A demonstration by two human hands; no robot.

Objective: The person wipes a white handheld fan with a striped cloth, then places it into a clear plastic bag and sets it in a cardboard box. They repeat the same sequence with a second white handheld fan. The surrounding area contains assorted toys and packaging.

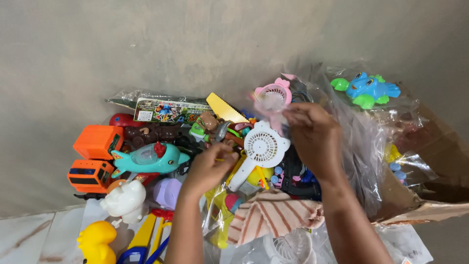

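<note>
Pinching a clear plastic bag (359,142) near its top, the right hand (312,139) has its grip closed, fingers bunched together just beside a pink handheld fan (274,95) whose lower part is blurred behind the film. The left hand (209,168) is curled with its fingertips drawn in over the pile; something yellow shows at its fingertips, but I cannot tell whether its grip has hold of anything. Between the 2 hands lies a white handheld fan (261,146) with a round grille, its handle slanting down toward the left wrist. Below the right wrist sits a folded cloth (276,215) striped in pink and brown, and under that another pale fan (292,247) inside plastic. Left of the left hand is a teal dolphin toy (151,159), then 2 orange toy trucks (95,159) stacked one above the other, a white animal figure (126,200) and a yellow duck (96,242) at the bottom edge. Above the pile lie a yellow toy saw (224,108) and a flat printed packet (168,111). At the upper right, a blue and green turtle toy (366,90) rests in its wrapper on top of a brown cardboard box (432,195). Everything sits on the floor against a grey wall (146,44).
</note>
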